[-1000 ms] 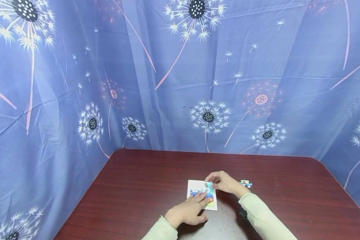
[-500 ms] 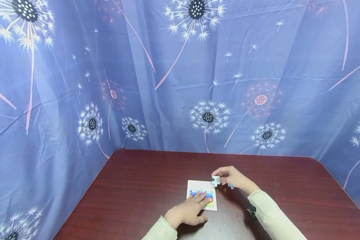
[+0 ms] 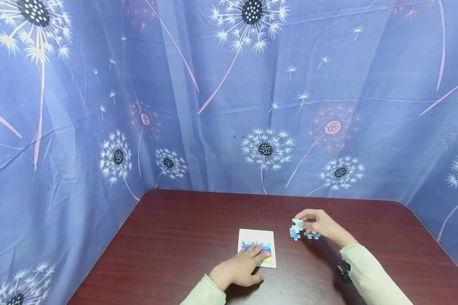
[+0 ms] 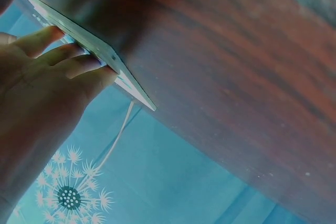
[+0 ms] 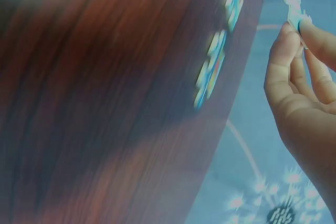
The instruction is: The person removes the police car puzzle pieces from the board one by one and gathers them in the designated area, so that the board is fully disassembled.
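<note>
My left hand (image 3: 239, 267) lies with fingers spread and fairly straight on a white-bordered puzzle board (image 3: 254, 234). Part of a blue, orange and yellow picture shows on it; the hand covers its lower left. In the left wrist view the fingertips press on the face of the thin board (image 4: 100, 47). To the right of the board, my right hand (image 3: 324, 226) pinches a light-blue jigsaw piece (image 5: 294, 13) between thumb and finger, raised off the table. Just below it lies a blue-and-white jigsaw piece (image 3: 294, 234), and more coloured jigsaw pieces (image 3: 311, 234) lie under the hand.
The dark red wooden table (image 3: 183, 237) reaches back to a blue curtain (image 3: 213, 148) with dandelion prints, which also closes off the left side. Pale sleeves cover both forearms, and something black (image 3: 344, 271) sits at the right wrist.
My right hand has moved right from the board's upper right corner, carrying the light-blue jigsaw piece away and over the loose pieces. The left hand has stayed on the board.
</note>
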Demonstrator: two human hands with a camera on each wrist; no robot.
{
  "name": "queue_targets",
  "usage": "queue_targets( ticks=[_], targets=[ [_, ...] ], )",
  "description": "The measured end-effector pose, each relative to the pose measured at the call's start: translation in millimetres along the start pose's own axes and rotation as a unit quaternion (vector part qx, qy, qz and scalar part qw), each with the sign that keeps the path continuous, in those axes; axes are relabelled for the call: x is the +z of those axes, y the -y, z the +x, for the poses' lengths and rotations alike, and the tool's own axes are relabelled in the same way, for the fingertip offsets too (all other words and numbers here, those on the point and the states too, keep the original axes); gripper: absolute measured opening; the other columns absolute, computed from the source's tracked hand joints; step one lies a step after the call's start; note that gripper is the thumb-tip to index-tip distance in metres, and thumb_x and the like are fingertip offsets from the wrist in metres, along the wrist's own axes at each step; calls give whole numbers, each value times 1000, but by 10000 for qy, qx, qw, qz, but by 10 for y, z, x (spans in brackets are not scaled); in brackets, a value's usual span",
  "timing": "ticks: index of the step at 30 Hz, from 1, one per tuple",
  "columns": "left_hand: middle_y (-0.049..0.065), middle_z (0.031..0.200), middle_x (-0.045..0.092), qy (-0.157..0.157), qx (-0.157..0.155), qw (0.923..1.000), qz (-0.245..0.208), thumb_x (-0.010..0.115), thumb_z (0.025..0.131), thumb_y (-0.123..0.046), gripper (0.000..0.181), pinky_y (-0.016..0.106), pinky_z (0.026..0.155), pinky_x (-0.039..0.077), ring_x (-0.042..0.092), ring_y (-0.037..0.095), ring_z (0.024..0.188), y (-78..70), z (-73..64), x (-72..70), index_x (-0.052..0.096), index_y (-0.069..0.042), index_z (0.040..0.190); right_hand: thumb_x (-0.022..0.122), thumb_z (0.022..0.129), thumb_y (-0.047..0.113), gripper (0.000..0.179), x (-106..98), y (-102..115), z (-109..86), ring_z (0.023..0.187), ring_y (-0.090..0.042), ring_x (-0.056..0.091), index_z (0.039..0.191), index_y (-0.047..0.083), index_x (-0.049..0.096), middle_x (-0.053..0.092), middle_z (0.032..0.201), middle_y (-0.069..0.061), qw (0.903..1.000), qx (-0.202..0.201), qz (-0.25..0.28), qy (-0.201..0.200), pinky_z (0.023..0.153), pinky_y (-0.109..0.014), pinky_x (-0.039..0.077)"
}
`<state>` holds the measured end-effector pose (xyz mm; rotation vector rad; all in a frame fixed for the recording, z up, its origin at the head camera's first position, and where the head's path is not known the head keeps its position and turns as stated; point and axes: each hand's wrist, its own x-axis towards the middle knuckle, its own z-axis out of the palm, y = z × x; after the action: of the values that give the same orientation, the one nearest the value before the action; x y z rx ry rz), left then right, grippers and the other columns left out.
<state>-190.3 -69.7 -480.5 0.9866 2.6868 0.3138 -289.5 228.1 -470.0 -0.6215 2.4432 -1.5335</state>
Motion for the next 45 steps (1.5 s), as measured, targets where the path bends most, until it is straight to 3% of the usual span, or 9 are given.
queue_targets(
  ticks=[8, 20, 25, 31, 45],
  targets=[
    [8, 156, 28, 3, -26, 10000, -68, 59, 92, -37, 65, 46, 113, 27, 24, 29, 143, -13, -4, -6, 37, -14, 149, 62, 92, 6, 26, -316, -136, -208, 82, -14, 64, 112, -10, 61, 68, 97, -14, 9992, 313, -72, -224, 72, -39, 57],
    [7, 157, 27, 32, -43, 10000, -81, 58, 92, -38, 65, 45, 114, 26, 23, 27, 144, -14, 2, 12, 36, -15, 150, 63, 92, 11, 32, -544, -332, -466, 82, -14, 63, 116, -10, 60, 67, 103, -18, 9951, 895, -201, -359, 71, -36, 56],
    [7, 157, 27, 0, -32, 10000, -33, 58, 92, -39, 65, 45, 114, 27, 24, 28, 144, -8, 9, 13, 36, -15, 149, 63, 93, 11, 33, -583, -402, -512, 82, -15, 63, 116, -12, 60, 67, 104, -19, 9945, 994, -72, -310, 69, -36, 55],
    [7, 157, 27, 10, -23, 10000, -26, 58, 92, -39, 66, 45, 113, 27, 24, 28, 144, -6, 7, 13, 36, -14, 149, 60, 93, 7, 28, -595, -436, -538, 80, -17, 64, 112, -13, 61, 68, 100, -17, 9926, 1139, -306, -278, 68, -34, 55],
    [6, 157, 27, 34, -64, 10000, -37, 58, 92, -40, 66, 45, 114, 27, 24, 27, 144, 2, 13, 19, 37, -16, 149, 66, 84, 0, 21, -511, -473, -481, 63, -10, 54, 101, -12, 67, 68, 88, -14, 9852, 1053, -1085, -808, 56, -26, 48]
  ],
)
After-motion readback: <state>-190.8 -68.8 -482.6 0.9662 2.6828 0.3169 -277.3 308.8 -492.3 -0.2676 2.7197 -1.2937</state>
